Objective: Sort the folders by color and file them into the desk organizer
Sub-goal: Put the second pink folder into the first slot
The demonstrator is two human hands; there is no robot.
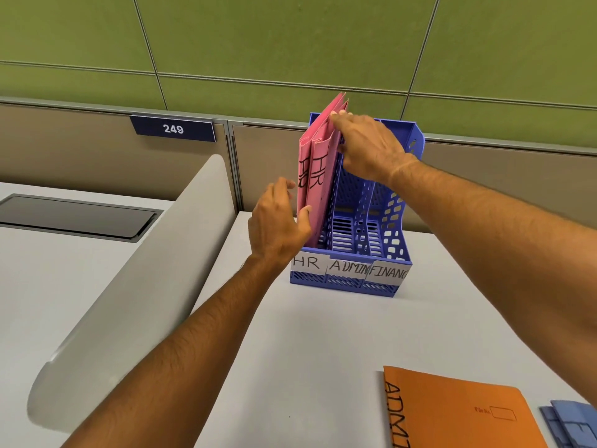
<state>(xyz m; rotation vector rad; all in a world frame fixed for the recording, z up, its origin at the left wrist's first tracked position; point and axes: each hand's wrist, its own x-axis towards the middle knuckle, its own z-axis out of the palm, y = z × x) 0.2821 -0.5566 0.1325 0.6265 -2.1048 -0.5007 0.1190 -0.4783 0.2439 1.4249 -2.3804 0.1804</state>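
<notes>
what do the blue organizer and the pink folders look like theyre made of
Blue organizer: looks like moulded plastic, slightly glossy; its walls and floor are pierced with regular slots and holes, which suggests moulding. Paper labels are stuck across its front.

Pink folders: apparently thin matte card or heavy paper; they show creased spines, hand-inked lettering and no shine. The exact stock cannot be told.

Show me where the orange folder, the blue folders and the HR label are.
orange folder (458,412): head view, middle of its cover.
blue folders (571,421): head view, top sheet near the picture's corner.
HR label (306,263): head view, on the written letters.
</notes>
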